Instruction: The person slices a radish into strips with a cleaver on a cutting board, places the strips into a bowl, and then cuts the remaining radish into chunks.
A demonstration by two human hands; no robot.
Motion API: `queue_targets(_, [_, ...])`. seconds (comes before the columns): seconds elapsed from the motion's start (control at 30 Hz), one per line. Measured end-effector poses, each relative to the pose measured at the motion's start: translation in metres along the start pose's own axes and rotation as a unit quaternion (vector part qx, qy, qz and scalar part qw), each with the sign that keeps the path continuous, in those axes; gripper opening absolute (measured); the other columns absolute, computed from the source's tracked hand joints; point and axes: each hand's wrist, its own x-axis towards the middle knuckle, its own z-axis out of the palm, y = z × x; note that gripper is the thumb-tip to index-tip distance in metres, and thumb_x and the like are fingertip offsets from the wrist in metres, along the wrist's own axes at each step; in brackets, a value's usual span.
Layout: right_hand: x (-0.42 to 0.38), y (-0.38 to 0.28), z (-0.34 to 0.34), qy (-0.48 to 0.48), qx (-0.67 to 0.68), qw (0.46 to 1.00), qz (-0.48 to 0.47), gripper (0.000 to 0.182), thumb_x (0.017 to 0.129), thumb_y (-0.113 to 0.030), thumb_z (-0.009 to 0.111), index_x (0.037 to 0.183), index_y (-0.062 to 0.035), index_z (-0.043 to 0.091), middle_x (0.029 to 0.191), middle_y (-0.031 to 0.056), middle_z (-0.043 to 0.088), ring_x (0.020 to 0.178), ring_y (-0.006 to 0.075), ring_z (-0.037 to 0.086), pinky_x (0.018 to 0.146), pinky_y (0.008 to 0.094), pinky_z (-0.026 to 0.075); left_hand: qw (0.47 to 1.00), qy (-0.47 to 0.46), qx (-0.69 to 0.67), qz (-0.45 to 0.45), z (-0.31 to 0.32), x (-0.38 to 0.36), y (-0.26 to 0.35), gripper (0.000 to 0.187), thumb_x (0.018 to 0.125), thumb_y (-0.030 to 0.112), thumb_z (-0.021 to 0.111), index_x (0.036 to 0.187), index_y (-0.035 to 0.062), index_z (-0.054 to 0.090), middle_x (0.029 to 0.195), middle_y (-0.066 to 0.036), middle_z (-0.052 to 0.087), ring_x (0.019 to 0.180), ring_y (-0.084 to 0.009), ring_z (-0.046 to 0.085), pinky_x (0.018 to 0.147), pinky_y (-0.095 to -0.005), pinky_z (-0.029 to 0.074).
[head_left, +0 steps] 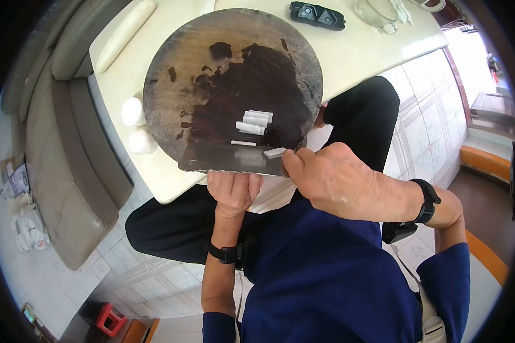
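My right hand (332, 174) is closed around the handle end of a cleaver, whose wide blade (217, 156) lies across the near edge of the round wooden chopping board (171, 63). One small white slice (274, 152) sticks to the blade near my fingers. Just on the near side of the blade is my left hand (233, 190), its fingers curled; what they hold, if anything, is hidden. Beyond the blade, several white radish slices (254, 122) lie overlapping on the dark wet part of the board, with a thin strip (243, 143) close to the cleaver.
A long white radish (125, 35) lies on the cream table (355, 63) at the far left. Two white chunks (134, 111) sit left of the board. Behind it are a black object (317, 15) and a glass cup (377, 12). A sofa (77, 166) stands at left.
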Motion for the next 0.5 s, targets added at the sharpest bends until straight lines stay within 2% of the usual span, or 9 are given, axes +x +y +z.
queue_targets(0.07, [0.001,0.001,0.000,-0.001,0.003,1.000,-0.004,0.017,0.072,-0.005,0.063,0.082,0.0058,0.054,0.065,0.0152,0.060,0.062,0.0272,0.065,0.051,0.0333,0.051,1.000,-0.002,0.004,-0.001,0.000,0.000,0.000,0.017,0.075,0.008,0.067,0.089,-0.0008,0.069,0.087,-0.013,0.066,0.078,-0.0299,0.064,0.073,-0.0407,0.049])
queue_targets(0.13, [0.001,0.004,0.002,0.011,0.031,0.999,-0.024,0.028,0.069,0.000,0.062,0.093,0.0077,0.049,0.070,0.0146,0.055,0.057,0.0285,0.061,0.048,0.0356,0.046,1.000,-0.002,0.001,-0.005,0.000,-0.001,0.000,0.016,0.074,0.008,0.066,0.088,-0.0003,0.069,0.086,-0.012,0.066,0.079,-0.0298,0.064,0.073,-0.0408,0.049])
queue_targets(0.37, [0.007,0.006,-0.002,-0.018,0.020,0.999,-0.033,0.028,0.065,0.000,0.064,0.087,0.0058,0.049,0.068,0.0150,0.055,0.058,0.0300,0.061,0.048,0.0364,0.045,1.000,0.004,-0.001,0.002,0.000,0.000,-0.001,0.011,0.073,0.006,0.066,0.081,-0.0013,0.067,0.085,-0.013,0.065,0.077,-0.0307,0.063,0.069,-0.0401,0.048])
queue_targets(0.5, [0.013,0.007,-0.002,-0.006,0.057,0.998,-0.034,0.025,0.064,0.001,0.064,0.084,0.0049,0.049,0.067,0.0152,0.055,0.058,0.0322,0.061,0.049,0.0382,0.045,1.000,-0.001,-0.002,-0.004,0.000,0.002,0.000,0.009,0.071,0.005,0.066,0.077,-0.0031,0.066,0.084,-0.015,0.063,0.074,-0.0318,0.061,0.066,-0.0401,0.048])
